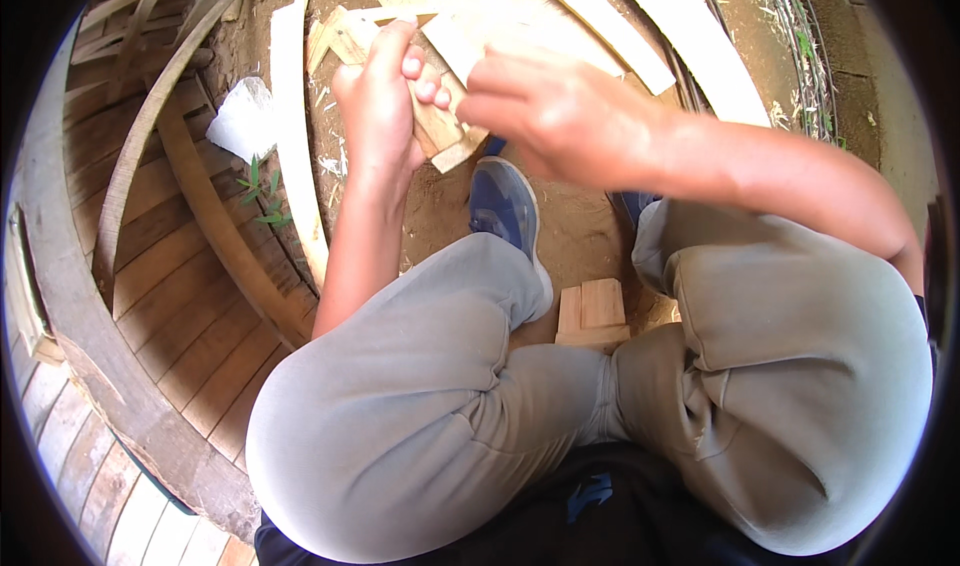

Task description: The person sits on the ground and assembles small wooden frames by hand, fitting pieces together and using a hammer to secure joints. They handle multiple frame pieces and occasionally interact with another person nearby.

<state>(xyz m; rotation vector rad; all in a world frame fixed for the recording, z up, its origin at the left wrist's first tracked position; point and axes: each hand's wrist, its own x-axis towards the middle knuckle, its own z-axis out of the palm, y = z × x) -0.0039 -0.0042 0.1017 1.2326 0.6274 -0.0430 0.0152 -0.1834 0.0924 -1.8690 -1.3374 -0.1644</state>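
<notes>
My left hand [378, 91] is wrapped round a short wooden block [432, 126], which slants down toward me. Under the block's near end shows the edge of another pale wood piece [462, 152]. Just to the right, my right hand [550, 106] is closed, with its curled fingers close to the block. Whatever those fingers hold, if anything, is hidden from this view. Between my bent legs, several small cut wooden blocks [592, 311] sit together on the ground.
Long pale boards [690, 31] lie beyond my hands on bare soil. A narrow plank [292, 136] runs along my left, beside a white plastic bag [242, 118] and a small green plant [262, 194]. Curved timbers and a slatted wooden structure [190, 336] stand farther left.
</notes>
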